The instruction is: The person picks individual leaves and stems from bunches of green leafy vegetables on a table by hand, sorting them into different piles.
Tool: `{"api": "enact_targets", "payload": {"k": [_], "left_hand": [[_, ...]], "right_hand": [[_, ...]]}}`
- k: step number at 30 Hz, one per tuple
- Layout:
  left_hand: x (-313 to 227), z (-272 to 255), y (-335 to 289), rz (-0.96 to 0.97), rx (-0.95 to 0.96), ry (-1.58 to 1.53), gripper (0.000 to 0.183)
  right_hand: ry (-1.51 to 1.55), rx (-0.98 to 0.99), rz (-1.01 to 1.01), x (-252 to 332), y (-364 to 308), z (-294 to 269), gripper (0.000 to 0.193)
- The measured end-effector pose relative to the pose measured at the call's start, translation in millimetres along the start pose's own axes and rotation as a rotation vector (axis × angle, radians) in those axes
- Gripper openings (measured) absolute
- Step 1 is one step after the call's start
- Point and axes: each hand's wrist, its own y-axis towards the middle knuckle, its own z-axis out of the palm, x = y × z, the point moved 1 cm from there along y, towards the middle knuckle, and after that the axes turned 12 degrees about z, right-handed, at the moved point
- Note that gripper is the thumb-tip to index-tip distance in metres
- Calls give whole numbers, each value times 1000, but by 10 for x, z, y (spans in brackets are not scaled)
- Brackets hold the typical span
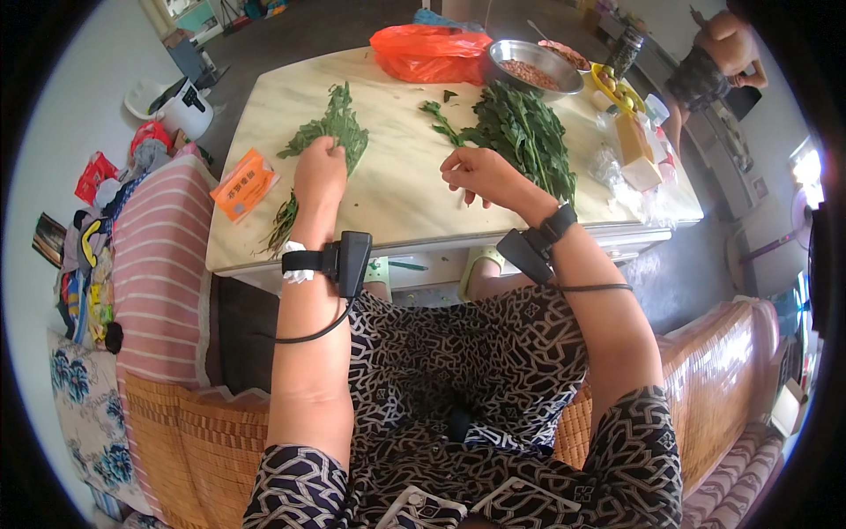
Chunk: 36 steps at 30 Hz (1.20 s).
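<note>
My left hand (320,172) is closed over a small heap of leafy greens (339,123) at the left of the marble-patterned table. Leaves spread beyond its fingers, and thin stems (282,225) trail toward the front edge; the exact grip is partly hidden. Above the table's middle, my right hand (483,175) has loosely curled fingers, apart, with nothing visible between them. Just beyond it lies a larger bunch of dark leafy greens (524,132), its stems pointing toward me. A loose sprig (443,123) lies left of that bunch.
An orange packet (246,184) lies at the table's left. Along the back are a red plastic bag (427,55) and a metal bowl (536,69) of reddish beans or nuts. A yellow basket (617,86), a jar (626,51) and a carton (636,152) stand right. Another person (718,62) stands beyond.
</note>
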Motion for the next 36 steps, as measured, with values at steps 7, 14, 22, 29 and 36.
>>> {"api": "enact_targets", "payload": {"k": [7, 14, 22, 29, 36], "left_hand": [[84, -161, -116, -96, 7, 202, 31], [161, -153, -150, -101, 10, 200, 20], [422, -43, -123, -125, 55, 196, 19], [243, 21, -27, 68, -117, 44, 26], [-528, 449, -275, -256, 203, -1029, 21]], "right_hand": [[-64, -23, 15, -41, 16, -41, 22], [-58, -44, 31, -81, 14, -68, 21], [-5, -165, 122, -200, 60, -175, 17], [-149, -137, 193, -256, 115, -140, 19], [-406, -149, 224, -308, 247, -2, 25]]}}
